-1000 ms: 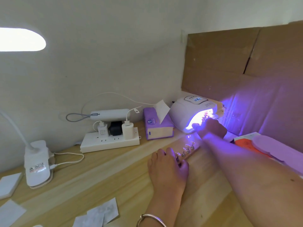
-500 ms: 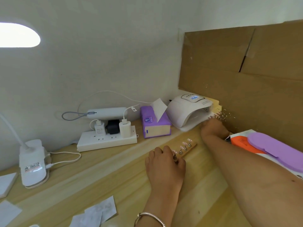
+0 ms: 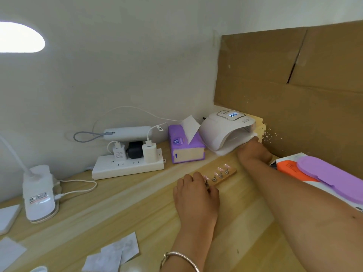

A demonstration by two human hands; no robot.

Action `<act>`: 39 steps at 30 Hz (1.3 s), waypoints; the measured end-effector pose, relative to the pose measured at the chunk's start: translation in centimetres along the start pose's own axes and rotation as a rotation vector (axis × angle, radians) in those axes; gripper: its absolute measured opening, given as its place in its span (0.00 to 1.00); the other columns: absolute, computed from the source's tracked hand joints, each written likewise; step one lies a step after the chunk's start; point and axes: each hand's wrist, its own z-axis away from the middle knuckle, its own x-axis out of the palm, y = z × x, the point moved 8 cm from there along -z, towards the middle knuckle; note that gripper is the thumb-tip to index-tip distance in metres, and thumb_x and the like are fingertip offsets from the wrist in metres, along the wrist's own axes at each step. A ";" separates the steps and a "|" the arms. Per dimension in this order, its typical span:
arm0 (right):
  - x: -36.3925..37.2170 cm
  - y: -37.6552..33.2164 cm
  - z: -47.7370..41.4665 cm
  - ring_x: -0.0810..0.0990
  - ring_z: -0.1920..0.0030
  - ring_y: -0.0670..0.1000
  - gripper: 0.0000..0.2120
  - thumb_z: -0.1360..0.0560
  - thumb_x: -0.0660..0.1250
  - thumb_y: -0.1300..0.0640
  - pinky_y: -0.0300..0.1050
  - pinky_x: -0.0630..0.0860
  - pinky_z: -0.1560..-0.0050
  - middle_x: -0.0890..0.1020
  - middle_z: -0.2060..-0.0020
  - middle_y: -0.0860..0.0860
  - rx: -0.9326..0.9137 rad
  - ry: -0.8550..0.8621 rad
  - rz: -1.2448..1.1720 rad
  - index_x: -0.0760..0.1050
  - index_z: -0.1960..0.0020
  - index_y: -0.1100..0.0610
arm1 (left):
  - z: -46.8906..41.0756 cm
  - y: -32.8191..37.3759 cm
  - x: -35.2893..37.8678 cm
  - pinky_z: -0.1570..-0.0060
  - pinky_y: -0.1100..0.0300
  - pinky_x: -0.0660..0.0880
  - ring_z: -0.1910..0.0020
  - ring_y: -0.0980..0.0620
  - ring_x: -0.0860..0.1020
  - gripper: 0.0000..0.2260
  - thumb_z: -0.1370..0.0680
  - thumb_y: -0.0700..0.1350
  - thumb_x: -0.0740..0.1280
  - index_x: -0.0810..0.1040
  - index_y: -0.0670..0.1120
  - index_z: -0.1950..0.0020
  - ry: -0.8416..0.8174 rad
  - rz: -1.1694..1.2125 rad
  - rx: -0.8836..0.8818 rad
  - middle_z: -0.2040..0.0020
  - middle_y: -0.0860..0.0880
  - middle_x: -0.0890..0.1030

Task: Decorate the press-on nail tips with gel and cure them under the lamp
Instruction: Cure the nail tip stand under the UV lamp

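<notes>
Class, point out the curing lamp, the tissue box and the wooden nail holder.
curing lamp (image 3: 217, 130), head view, white dome top
tissue box (image 3: 187, 156), head view, pale front side
wooden nail holder (image 3: 232, 172), head view, bare right end

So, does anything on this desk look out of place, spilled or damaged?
Yes, two things. White flecks speckle the cardboard panel beside the nail lamp, like splatter or chipping; I cannot tell which. Paper wipes lie scattered on the desk near its front edge. Nothing else stands out.
</notes>
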 end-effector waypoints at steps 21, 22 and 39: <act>-2.6 -1.2 11.3 0.75 0.50 0.52 0.07 0.27 0.66 0.55 0.42 0.73 0.55 0.75 0.51 0.49 -0.557 -0.475 0.363 0.74 0.49 0.56 | -0.1 -1.0 -0.2 0.43 0.57 0.65 0.40 0.47 0.72 0.14 0.22 0.37 0.57 0.66 0.49 0.39 0.001 -0.030 -0.079 0.41 0.50 0.76; -3.1 -1.5 11.6 0.75 0.54 0.52 0.05 0.27 0.67 0.54 0.42 0.71 0.60 0.75 0.57 0.50 -0.578 -0.402 0.410 0.72 0.56 0.55 | -0.1 -1.0 -0.2 0.43 0.57 0.65 0.39 0.47 0.72 0.15 0.22 0.37 0.57 0.66 0.49 0.37 0.002 -0.021 -0.077 0.40 0.50 0.76; -2.6 -0.3 7.8 0.72 0.73 0.50 0.13 0.31 0.70 0.57 0.39 0.68 0.73 0.73 0.71 0.51 -0.290 -0.273 0.092 0.67 0.66 0.56 | 0.2 -0.5 -0.3 0.40 0.55 0.65 0.38 0.47 0.71 0.18 0.22 0.49 0.61 0.69 0.48 0.34 -0.007 0.008 -0.033 0.40 0.49 0.75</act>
